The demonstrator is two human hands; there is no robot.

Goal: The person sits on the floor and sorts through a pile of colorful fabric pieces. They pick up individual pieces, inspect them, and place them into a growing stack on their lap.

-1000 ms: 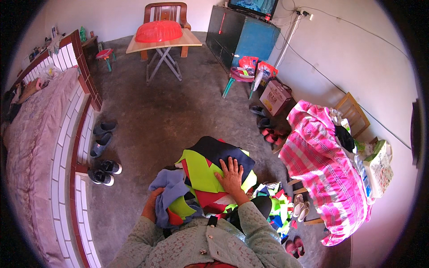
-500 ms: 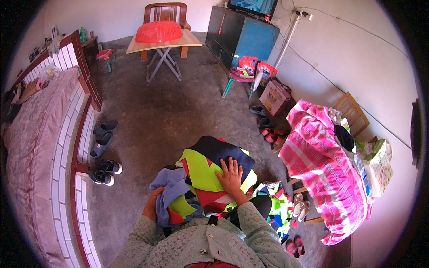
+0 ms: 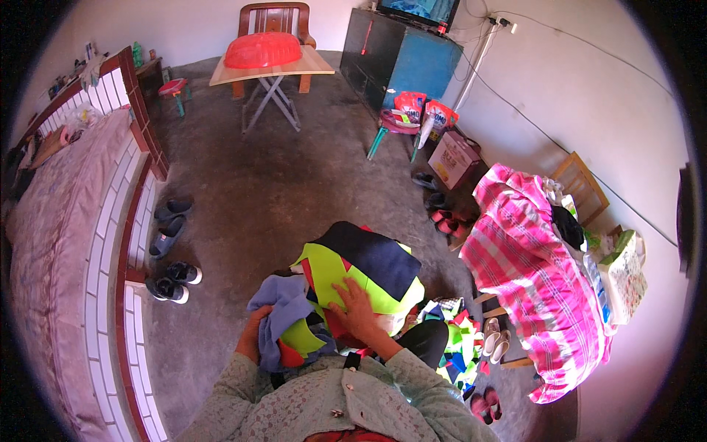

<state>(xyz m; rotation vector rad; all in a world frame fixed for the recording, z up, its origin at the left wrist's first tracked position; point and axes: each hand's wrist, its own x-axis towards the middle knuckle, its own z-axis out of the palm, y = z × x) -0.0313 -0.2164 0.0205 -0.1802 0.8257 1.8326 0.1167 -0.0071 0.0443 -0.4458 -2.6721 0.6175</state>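
1. Looking down as the head view does, I see the seated person's left hand (image 3: 253,335) curled round the near side of a blue-grey cloth (image 3: 282,298), gripping it; some of the fingers are tucked out of sight, so I cannot tell how tightly.
2. The right hand (image 3: 354,313) is open, fingers spread, laid over the pile without gripping anything that I can make out. Its fingertips rest on a lime-green piece (image 3: 321,267).
3. That piece belongs to a pile of fabric pieces in front of the person's body; a dark navy piece (image 3: 372,256) lies across the top, with red and white bits showing. The blue-grey cloth sits just left of the pile, with lime and orange-red pieces tucked against it.
4. Over to the right, on the floor, there's a heap of small scraps (image 3: 458,353) in lime, white, blue and red, just beside a pair of pale shoes (image 3: 496,341).
5. Farther right, a pink plaid cloth (image 3: 526,276) drapes down near a wooden chair (image 3: 583,184).
6. Across the room, a red basin (image 3: 263,51) sits upside down on a counter (image 3: 318,65) with crossed metal legs; a bed (image 3: 62,206) runs along the left.
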